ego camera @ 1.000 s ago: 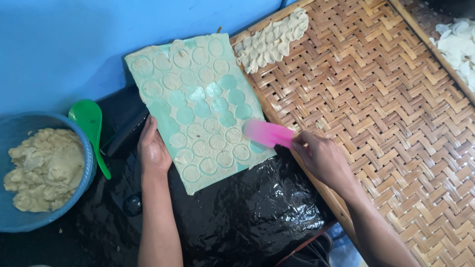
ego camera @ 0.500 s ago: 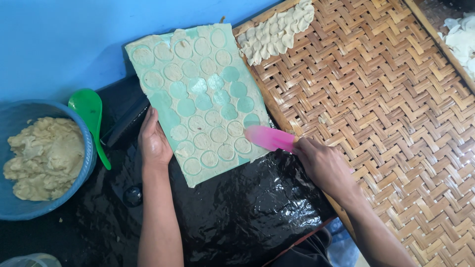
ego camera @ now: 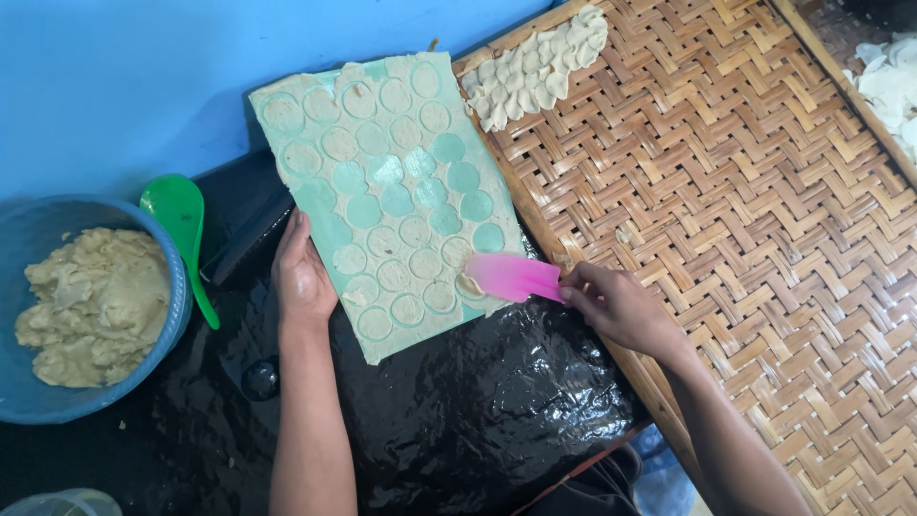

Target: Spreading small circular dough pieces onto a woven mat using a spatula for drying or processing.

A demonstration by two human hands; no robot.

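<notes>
A pale green board (ego camera: 330, 229) lies on black plastic, covered with thin dough cut into many round discs; some rounds are gone and show bare green. My left hand (ego camera: 302, 272) rests flat against the board's left edge, steadying it. My right hand (ego camera: 616, 306) grips a pink flat scraper (ego camera: 511, 277), whose tip lies under a dough disc at the board's lower right edge.
A woven bamboo tray (ego camera: 745, 220) fills the right side, with a row of dough rounds (ego camera: 535, 67) at its top left and more white pieces (ego camera: 888, 81) at the far right. A blue bowl of dough (ego camera: 81, 306) and a green spoon (ego camera: 181, 229) sit left. Blue wall behind.
The pink scraper has shifted slightly down and left along the board's right edge, with its tip now at a disc lower on the board. My left hand stays on the board's edge.
</notes>
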